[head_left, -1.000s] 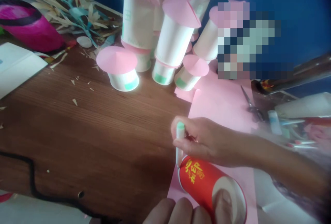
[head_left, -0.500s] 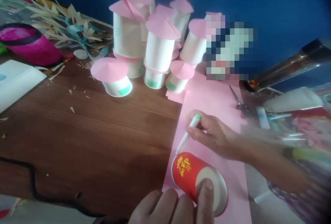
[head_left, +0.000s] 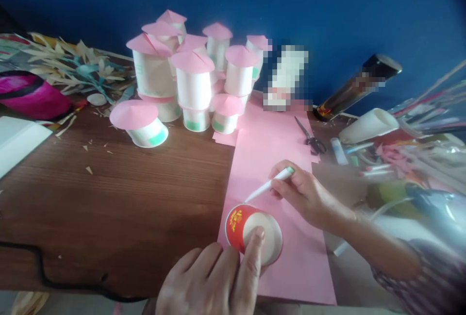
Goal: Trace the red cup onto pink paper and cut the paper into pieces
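Observation:
A red paper cup (head_left: pixel 240 225) stands upside down on a sheet of pink paper (head_left: pixel 269 145) on the wooden table (head_left: pixel 127 193). My left hand (head_left: pixel 214 281) has its fingers curled and its index finger pressing on the cup's white base. My right hand (head_left: pixel 309 193) is closed on a white pen with a green end (head_left: pixel 267 185). The pen's tip touches the paper at the cup's far rim.
Several white cups capped with pink paper cones (head_left: pixel 192 82) cluster at the back. Scissors (head_left: pixel 309 138) lie on the pink sheet's right edge. Craft clutter, a white roll (head_left: pixel 367 125) and a dark tube (head_left: pixel 360 84) fill the right. A black cable (head_left: pixel 47 281) runs along the front left.
The view has pulled back and up. My right hand has swung the pen from the cup's left side round to its far rim, tilting it flatter. My left hand stays on the cup.

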`<state>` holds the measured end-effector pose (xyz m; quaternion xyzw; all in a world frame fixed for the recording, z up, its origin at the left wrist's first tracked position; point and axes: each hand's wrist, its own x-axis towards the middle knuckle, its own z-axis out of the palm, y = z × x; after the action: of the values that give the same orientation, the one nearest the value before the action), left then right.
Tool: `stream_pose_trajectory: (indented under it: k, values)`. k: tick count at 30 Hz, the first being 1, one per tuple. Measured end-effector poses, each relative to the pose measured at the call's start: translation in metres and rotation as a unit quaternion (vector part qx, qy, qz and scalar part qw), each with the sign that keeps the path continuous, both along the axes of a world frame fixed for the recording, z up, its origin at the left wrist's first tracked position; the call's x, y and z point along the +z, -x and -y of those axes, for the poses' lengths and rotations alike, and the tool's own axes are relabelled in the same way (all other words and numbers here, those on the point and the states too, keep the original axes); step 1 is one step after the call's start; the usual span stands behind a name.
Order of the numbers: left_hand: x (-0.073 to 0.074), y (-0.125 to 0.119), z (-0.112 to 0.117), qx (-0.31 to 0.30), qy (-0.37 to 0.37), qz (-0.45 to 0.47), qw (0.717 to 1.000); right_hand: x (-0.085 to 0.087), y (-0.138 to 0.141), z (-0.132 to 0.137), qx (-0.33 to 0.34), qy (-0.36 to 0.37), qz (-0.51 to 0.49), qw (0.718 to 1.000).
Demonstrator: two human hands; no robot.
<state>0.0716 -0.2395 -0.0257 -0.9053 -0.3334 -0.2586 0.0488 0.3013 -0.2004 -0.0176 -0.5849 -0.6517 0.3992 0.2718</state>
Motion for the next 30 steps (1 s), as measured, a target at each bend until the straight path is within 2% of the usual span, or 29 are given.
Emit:
stream_pose_trajectory:
  k: [5, 19, 24, 30]
  values:
    - [0.001, -0.002, 0.001, 0.003, 0.006, 0.008, 1.000, -0.002, -0.005, 0.024, -0.036, -0.015, 0.020, 0.999]
    - [0.001, -0.002, -0.001, 0.003, -0.056, 0.002, 0.998, -0.010, 0.004, 0.096, -0.129, -0.067, 0.091, 0.985]
    - [0.003, -0.004, -0.002, -0.008, -0.058, -0.003, 0.998, -0.015, 0.010, 0.119, -0.141, -0.079, 0.102, 0.982]
    - [0.003, -0.003, -0.002, -0.003, -0.067, -0.015, 0.998, -0.021, 0.023, 0.139, -0.145, -0.143, 0.108, 0.973]
